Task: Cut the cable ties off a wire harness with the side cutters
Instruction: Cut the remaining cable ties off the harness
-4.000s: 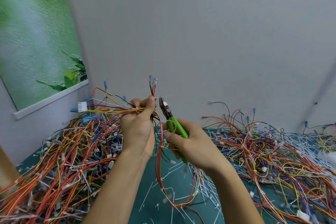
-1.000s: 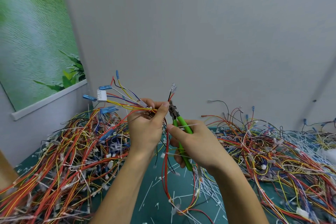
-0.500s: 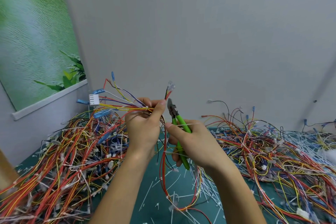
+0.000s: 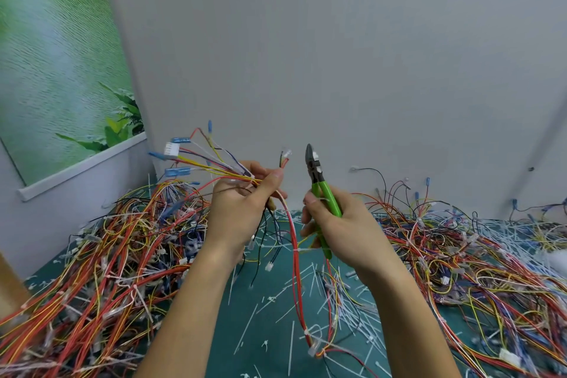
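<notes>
Fingers (image 4: 271,182): those of the left hand (image 4: 242,212) are pinching the wire harness (image 4: 214,164); those of the right hand (image 4: 343,224) are curling round the green handles of the side cutters (image 4: 319,182).
Surroundings: a left wire heap (image 4: 107,255) and a right wire heap (image 4: 460,255) are crowding the green tabletop (image 4: 270,337), with snipped cable ties (image 4: 276,298) littering the gap between them; a leafy poster (image 4: 61,70) is hanging to the left.
Hidden: palms are covering the gripped stretch of harness and the handles' lower half.
Direction: cutters are standing nearly upright, nose up, beside the harness without touching it; harness is fanning up-left to a white connector (image 4: 171,149), its red tail trailing down to the tabletop.
</notes>
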The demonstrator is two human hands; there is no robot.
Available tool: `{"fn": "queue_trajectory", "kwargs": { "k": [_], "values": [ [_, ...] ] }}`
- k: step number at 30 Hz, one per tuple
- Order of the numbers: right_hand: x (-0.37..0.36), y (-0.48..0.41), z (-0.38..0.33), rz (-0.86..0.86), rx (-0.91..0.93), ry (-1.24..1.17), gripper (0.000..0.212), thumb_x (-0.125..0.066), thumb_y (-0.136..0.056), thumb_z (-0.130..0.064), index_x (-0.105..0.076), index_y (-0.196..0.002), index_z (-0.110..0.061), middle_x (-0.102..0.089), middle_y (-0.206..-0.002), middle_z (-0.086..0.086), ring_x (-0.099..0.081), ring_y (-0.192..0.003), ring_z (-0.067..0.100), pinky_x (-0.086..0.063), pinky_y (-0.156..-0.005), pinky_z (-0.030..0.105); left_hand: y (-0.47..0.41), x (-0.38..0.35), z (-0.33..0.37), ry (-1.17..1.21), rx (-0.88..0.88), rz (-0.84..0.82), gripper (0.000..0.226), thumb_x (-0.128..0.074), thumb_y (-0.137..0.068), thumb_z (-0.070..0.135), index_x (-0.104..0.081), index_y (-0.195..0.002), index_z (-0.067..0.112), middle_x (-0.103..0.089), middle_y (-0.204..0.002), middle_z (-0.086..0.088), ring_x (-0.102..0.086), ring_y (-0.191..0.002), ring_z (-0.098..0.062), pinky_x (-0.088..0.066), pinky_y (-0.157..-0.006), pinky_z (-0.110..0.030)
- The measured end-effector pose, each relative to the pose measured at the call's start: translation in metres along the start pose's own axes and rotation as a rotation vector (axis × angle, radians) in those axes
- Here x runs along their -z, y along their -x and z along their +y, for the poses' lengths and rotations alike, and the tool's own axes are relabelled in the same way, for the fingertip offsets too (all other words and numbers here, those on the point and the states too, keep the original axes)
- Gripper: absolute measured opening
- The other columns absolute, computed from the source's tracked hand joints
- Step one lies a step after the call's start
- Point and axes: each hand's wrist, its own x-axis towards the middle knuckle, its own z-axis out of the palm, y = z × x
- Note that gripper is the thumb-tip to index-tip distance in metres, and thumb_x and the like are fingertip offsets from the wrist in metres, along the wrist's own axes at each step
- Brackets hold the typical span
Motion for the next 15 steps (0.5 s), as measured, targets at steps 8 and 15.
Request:
{"fn": "queue_trajectory", "kwargs": {
  "k": [8, 15],
  "values": [
    [0.002, -0.003, 0.002, 0.173, 0.047, -0.126, 0.026, -0.053, -0.107, -0.027, -0.064, -0.095, -0.006, -0.071, -0.07, 0.001, -0.065, -0.059, 0.008, -0.051, -0.056, 0.027, 0.004, -0.001, 0.0, 0.118, 0.107, -0.334, 0.037, -0.081, -0.079, 0.016, -0.061, -0.103, 0.034, -0.075, -0.09, -0.019, -0.074, -0.082, -0.031, -0.061, -0.083, -0.046],
    [-0.003, -0.008, 0.007, 0.226, 0.093, -0.173, 0.014, -0.06, -0.104, -0.021, -0.068, -0.099, -0.01, -0.064, -0.07, -0.007, -0.06, -0.064, 0.007, -0.05, -0.062, 0.025, 0.009, -0.009, -0.007, 0.182, 0.153, -0.49, 0.05, -0.072, -0.083, -0.001, -0.046, -0.12, 0.019, -0.066, -0.086, -0.015, -0.065, -0.081, -0.024, -0.055, -0.078, -0.031]
  ]
}}
